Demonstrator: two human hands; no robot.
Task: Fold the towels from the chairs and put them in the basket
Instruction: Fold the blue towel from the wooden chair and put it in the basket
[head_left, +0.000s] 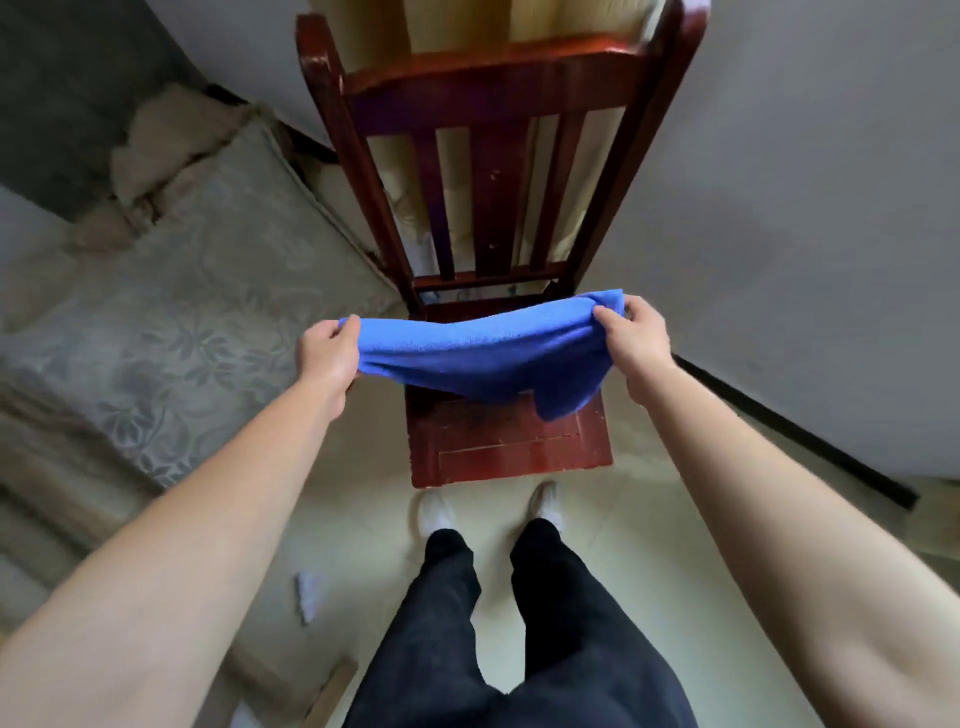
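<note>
left hand, right hand: fingers pinch blue towel ends | apparently above chair

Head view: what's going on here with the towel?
A person stands facing a chair, holding a towel stretched out above its seat. The left grip pinches one end and the right grip the other. The towel sags between them, one corner drooping lower on the right. It is in the air, not yet set down anywhere.
</note>
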